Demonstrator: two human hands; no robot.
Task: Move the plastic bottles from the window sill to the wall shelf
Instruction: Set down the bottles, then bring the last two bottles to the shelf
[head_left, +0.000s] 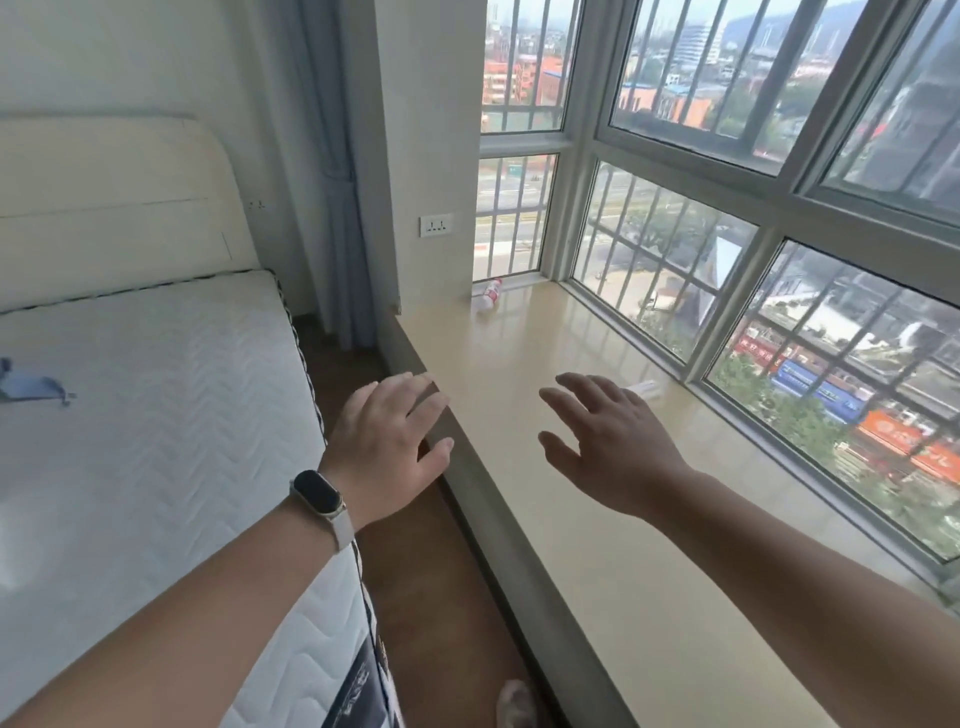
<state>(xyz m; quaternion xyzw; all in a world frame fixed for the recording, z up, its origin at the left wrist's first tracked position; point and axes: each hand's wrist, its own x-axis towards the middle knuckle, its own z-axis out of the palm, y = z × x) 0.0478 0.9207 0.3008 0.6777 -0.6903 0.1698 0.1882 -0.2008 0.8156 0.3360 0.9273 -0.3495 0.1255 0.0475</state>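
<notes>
A clear plastic bottle (489, 296) with a red cap and red label lies on its side at the far end of the beige window sill (597, 519), close to the corner of the window. My left hand (387, 447) hovers over the sill's near edge, fingers spread, holding nothing; a smart band is on that wrist. Over the sill's middle, my right hand (608, 441) is held out open and empty. Both hands are well short of the bottle. No wall shelf is in view.
A bare white mattress (145, 415) with a cream headboard stands on the left, leaving a narrow strip of brown floor beside the sill. A small white object (647, 387) lies by the window frame. A grey curtain and a wall socket (436, 225) are at the far end.
</notes>
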